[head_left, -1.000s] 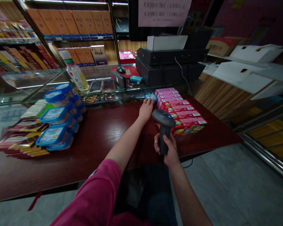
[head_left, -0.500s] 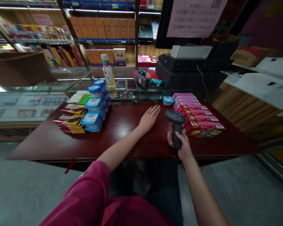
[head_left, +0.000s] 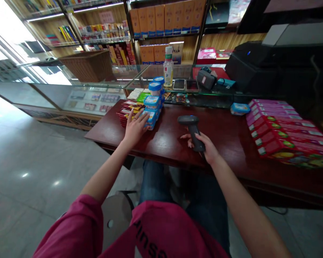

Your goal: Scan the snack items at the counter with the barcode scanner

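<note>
My right hand (head_left: 206, 147) is wrapped round the grip of a black barcode scanner (head_left: 191, 128), held just above the dark red wooden table (head_left: 226, 138). My left hand (head_left: 135, 127) reaches left with fingers spread, its fingertips touching the lowest blue-lidded tub in a stack of several tubs (head_left: 153, 104). Behind that stack lie flat red and yellow packets (head_left: 129, 109). One single blue tub (head_left: 239, 108) sits apart at the table's back edge. Rows of red and pink boxes (head_left: 278, 132) lie at the right.
A glass counter (head_left: 140, 77) runs behind the table with a bottle (head_left: 168, 66), a phone (head_left: 179, 84) and a small black device (head_left: 205, 79) on it. A black printer or till (head_left: 258, 64) stands at the back right. Shelves of orange boxes (head_left: 164, 16) fill the wall. A wicker basket (head_left: 88, 64) stands on the counter.
My left hand has gone from the single blue tub at the back, across the table, to the tub stack on the left. The view has swung left. The scanner stays in my right hand.
</note>
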Available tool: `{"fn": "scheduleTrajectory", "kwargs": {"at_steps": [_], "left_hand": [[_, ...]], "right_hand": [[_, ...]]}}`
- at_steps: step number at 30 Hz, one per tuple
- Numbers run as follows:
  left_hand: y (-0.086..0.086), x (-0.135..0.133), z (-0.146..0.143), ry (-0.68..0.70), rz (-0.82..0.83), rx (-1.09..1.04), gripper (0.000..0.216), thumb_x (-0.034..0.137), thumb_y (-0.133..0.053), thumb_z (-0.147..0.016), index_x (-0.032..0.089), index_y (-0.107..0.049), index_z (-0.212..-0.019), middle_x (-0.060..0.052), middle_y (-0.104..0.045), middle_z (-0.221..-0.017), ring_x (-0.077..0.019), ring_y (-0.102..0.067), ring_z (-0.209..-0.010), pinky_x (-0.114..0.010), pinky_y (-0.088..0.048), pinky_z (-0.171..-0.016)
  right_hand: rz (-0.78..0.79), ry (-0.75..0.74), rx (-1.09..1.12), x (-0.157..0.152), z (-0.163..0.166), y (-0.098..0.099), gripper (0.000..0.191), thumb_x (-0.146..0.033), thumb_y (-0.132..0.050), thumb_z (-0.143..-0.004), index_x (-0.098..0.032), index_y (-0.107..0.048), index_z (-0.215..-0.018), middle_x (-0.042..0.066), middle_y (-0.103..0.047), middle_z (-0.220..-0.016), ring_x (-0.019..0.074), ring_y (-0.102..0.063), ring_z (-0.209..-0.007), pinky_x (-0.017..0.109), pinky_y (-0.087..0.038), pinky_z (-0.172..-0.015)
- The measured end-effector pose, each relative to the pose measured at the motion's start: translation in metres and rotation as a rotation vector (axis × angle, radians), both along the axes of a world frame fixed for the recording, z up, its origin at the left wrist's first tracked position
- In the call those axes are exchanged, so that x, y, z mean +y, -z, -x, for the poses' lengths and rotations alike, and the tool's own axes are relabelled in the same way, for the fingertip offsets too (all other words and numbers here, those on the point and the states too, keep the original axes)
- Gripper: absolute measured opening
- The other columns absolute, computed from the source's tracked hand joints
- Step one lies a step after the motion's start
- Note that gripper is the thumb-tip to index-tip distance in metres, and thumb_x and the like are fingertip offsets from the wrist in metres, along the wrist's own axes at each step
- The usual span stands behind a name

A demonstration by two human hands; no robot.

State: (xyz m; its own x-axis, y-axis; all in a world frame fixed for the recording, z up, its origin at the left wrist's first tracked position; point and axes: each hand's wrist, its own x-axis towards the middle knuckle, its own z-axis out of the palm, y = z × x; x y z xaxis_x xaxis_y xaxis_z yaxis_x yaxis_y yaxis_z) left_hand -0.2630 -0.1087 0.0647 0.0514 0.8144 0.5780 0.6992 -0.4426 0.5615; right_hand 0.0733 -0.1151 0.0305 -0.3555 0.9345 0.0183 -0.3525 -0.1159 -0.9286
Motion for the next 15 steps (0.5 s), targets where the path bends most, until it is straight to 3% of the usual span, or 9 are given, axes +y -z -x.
{"fn": "scheduleTrajectory", "kwargs": {"at_steps": [4,7,11,15], "left_hand": [[0.010,0.002,0.011,0.029,-0.002,-0.060,0.035,0.015,-0.080,-0.085,0.032,-0.081,-0.116,-0.003,-0.078,-0.131,-0.0321,-0.059,-0.144,-0.058,-0.008,-0.138],[0.009,0.004,0.001,0.052,-0.020,-0.139,0.031,0.022,-0.082,-0.086,0.032,-0.083,-0.115,-0.002,-0.080,-0.124,-0.0328,-0.065,-0.135,-0.059,-0.022,-0.135],[0.006,0.007,-0.040,0.037,0.014,-0.522,0.026,0.033,-0.085,-0.085,0.026,-0.085,-0.110,-0.003,-0.082,-0.118,-0.0297,-0.072,-0.123,-0.045,-0.051,-0.117],[0.011,0.030,-0.095,0.043,0.225,-0.926,0.031,0.043,-0.080,-0.090,0.022,-0.083,-0.113,-0.003,-0.082,-0.106,-0.0235,-0.075,-0.106,-0.036,-0.062,-0.094]], "right_hand": [[-0.009,-0.052,-0.047,-0.002,-0.006,-0.001,0.040,-0.047,-0.076,-0.085,-0.019,-0.068,-0.113,0.014,-0.082,-0.109,0.0153,-0.065,-0.063,0.028,-0.050,-0.058],[0.002,-0.051,-0.055,-0.003,-0.017,-0.003,0.043,-0.048,-0.076,-0.085,-0.019,-0.068,-0.116,0.014,-0.082,-0.109,0.0159,-0.065,-0.063,0.028,-0.049,-0.056],[0.021,0.005,-0.024,-0.001,-0.031,0.000,0.042,-0.049,-0.074,-0.086,-0.020,-0.067,-0.115,0.013,-0.081,-0.107,0.0164,-0.065,-0.064,0.029,-0.051,-0.058],[0.019,0.101,0.009,-0.003,-0.037,0.005,0.039,-0.053,-0.069,-0.088,-0.023,-0.066,-0.112,0.010,-0.081,-0.106,0.0169,-0.064,-0.062,0.031,-0.054,-0.060]]}}
